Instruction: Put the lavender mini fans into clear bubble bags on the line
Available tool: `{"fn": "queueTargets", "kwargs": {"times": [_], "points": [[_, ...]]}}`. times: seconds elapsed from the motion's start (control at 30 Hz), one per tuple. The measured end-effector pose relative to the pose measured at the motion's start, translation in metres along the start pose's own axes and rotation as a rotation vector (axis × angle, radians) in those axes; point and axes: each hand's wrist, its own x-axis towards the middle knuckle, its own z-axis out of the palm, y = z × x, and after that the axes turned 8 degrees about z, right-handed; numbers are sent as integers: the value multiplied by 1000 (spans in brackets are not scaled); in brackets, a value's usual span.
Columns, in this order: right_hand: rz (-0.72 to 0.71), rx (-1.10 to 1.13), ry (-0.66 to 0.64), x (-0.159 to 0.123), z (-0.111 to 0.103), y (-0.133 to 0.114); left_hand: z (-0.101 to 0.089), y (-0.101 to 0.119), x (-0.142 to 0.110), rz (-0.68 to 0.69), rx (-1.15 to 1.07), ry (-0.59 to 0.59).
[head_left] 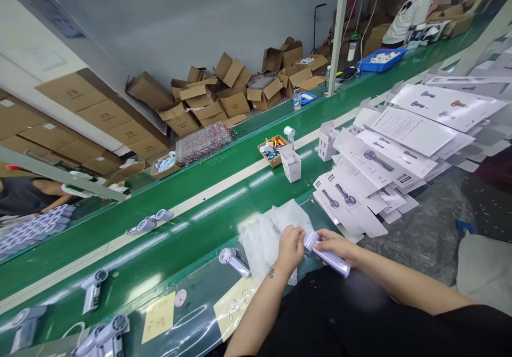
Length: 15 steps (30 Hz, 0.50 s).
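A lavender handheld fan (333, 261) is in front of my body, its handle slanting down to the right. My right hand (336, 245) is wrapped round it near the neck. At the fan's head, my left hand (291, 246) has its fingers closed on the edge; the fingertips are partly hidden. Thin white plastic bags (260, 240) lie under and beside my left hand. Another lavender fan (235, 262) rests on the bench to the left, its round grille facing up.
Flat printed boxes (372, 170) are heaped at the right. A white open box (291, 166) stands by a small carton of orange-handled tools (272, 149). More fans (96, 287) lie along the green belt (192, 213). Co-workers sit at far left and far right.
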Motion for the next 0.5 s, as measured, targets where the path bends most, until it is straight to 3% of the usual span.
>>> {"fn": "queueTargets", "kwargs": {"times": [0.1, 0.23, 0.43, 0.5], "points": [[-37, 47, 25, -4, 6, -5, -5, 0, -11, 226, 273, -84], [-46, 143, 40, -10, 10, -8, -6, 2, -31, 212, 483, -53], [34, 277, 26, -7, 7, -1, 9, 17, -30, 388, 460, -170], [32, 340, 40, -6, 4, 0, 12, 15, -24, 352, 443, -163]]}}
